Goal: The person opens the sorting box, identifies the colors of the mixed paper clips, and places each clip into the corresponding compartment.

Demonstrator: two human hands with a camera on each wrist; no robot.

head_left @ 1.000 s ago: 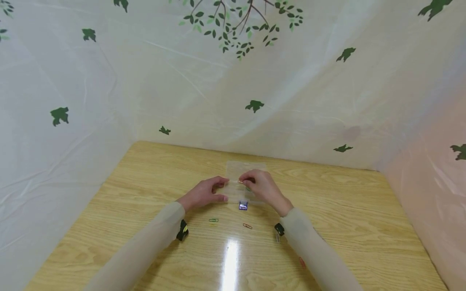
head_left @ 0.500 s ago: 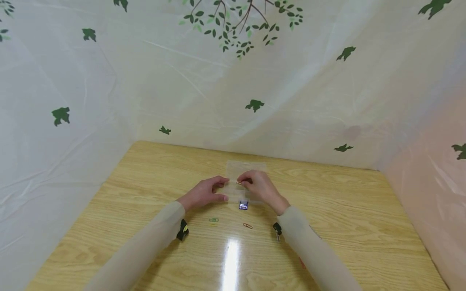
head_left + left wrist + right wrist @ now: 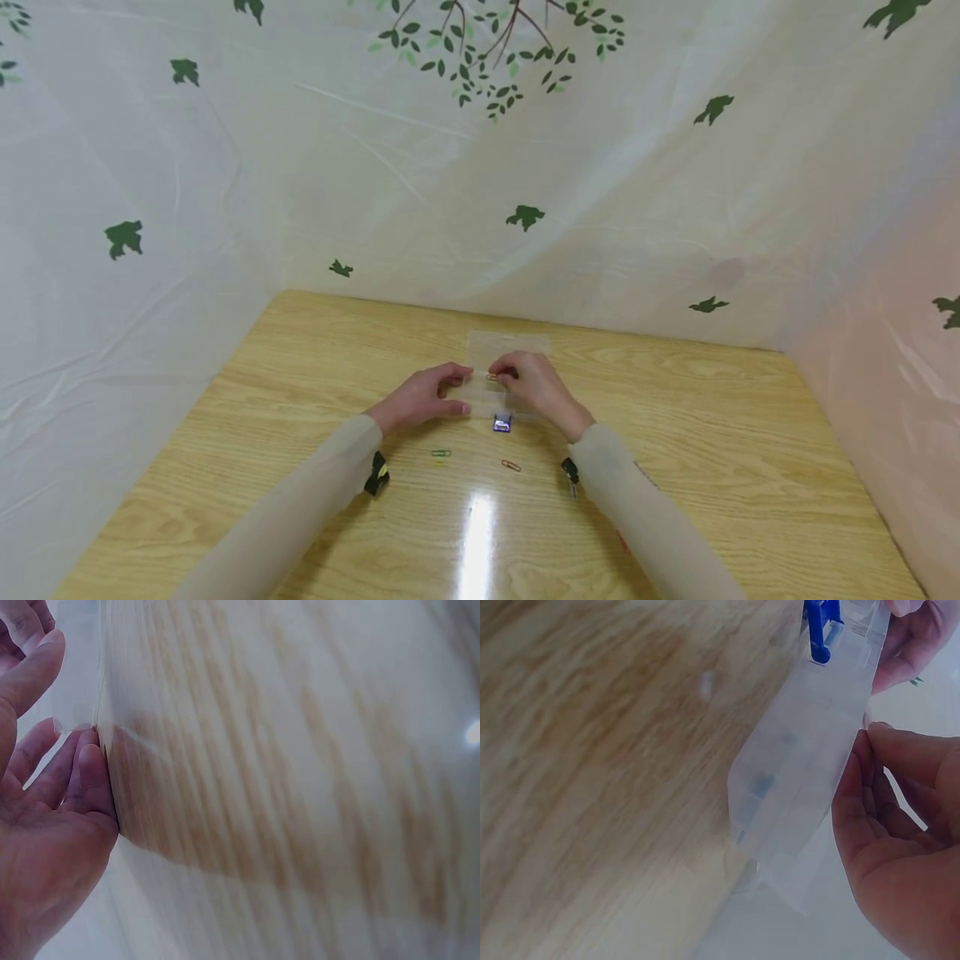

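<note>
A clear plastic box [image 3: 483, 402] sits on the table with its lid [image 3: 487, 342] raised at the far side and a blue latch [image 3: 502, 423] at its front. My left hand [image 3: 422, 397] holds the box's left end, thumb at the near corner and fingers at the far one. Over the box, my right hand [image 3: 538, 386] pinches a reddish paper clip [image 3: 492, 377] between thumb and fingertips. In the right wrist view, the box's cloudy side [image 3: 795, 757] stands beside the right hand [image 3: 900, 832], and bluish shapes show through it. The right hand covers the box's right part in the head view.
Nearer me on the wooden table [image 3: 300, 358] lie a green paper clip [image 3: 441, 453], a faint yellow one [image 3: 439, 463] and a red one [image 3: 511, 466]. Another red clip [image 3: 623, 542] lies partly under the right sleeve. A patterned sheet [image 3: 420, 183] hangs behind the table.
My right hand has shifted slightly left over the box with the paper clip, then stayed nearly still. A greenish bit seen beneath it earlier is now covered. The left hand has not moved.
</note>
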